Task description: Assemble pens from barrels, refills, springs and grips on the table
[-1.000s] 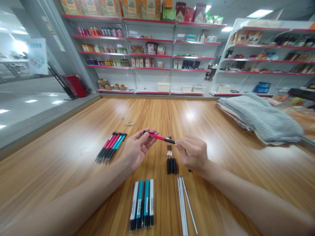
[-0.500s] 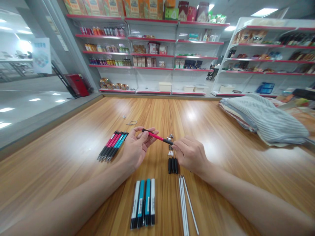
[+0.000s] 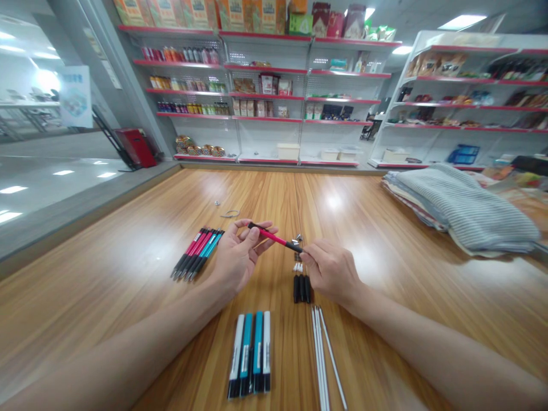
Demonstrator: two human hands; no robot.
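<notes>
A red and black pen (image 3: 279, 240) slants down to the right between my two hands, above the table. My left hand (image 3: 240, 254) pinches its black upper end between thumb and fingers. My right hand (image 3: 331, 268) grips the tip beyond the black grip section; the tip itself is hidden by the fingers. Below and left of the right hand lie black rubber grips (image 3: 302, 289), small white parts (image 3: 298, 267) and small metal tips (image 3: 297, 240). Left of my left hand is a row of assembled red and blue pens (image 3: 197, 254).
White and blue pen barrels (image 3: 257, 348) lie at the front of the wooden table (image 3: 162, 342), with thin white refills (image 3: 319, 354) to their right. A wire ring (image 3: 231, 214) lies farther back. Folded cloths (image 3: 466, 211) are stacked at right. Stocked shelves (image 3: 269, 120) stand behind.
Both hands keep hold of the pen in nearly the same pose. The whole view has shifted very slightly.
</notes>
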